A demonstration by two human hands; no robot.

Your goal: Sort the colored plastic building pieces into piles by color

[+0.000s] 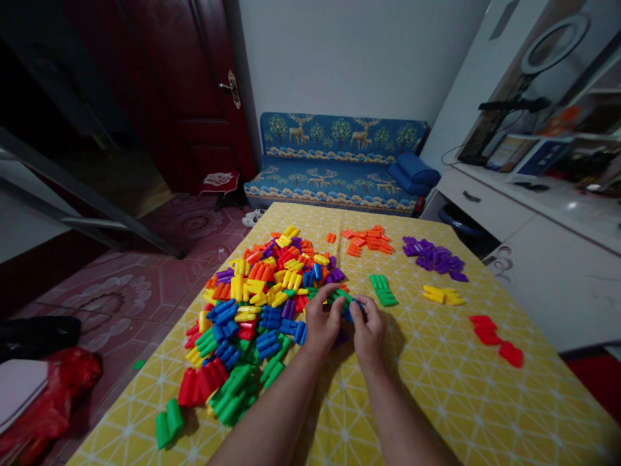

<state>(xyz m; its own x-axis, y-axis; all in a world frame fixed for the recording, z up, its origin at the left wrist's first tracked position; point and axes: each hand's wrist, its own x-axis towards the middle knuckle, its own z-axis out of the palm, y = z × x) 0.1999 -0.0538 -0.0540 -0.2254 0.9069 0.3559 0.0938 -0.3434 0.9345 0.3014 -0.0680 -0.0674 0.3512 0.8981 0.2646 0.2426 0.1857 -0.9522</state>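
Over the yellow patterned table, my left hand (321, 323) grips a green plastic building piece (342, 295). My right hand (369, 329) meets it, its fingers pinching a blue piece (348, 313) that is partly hidden by the fingertips. Whether the two pieces are joined, I cannot tell. Left of my hands spreads a large mixed heap of tube-shaped pieces (262, 288) in red, yellow, blue, green, orange and purple. Just beyond my right hand lies a separate group of green pieces (383, 290).
Single-colour groups lie on the tablecloth (427, 388): orange pieces (369, 239), purple pieces (434, 257), yellow pieces (443, 295) and red pieces (488, 331). Past the table stands a blue sofa (334, 165). A white cabinet (533, 252) stands to the right.
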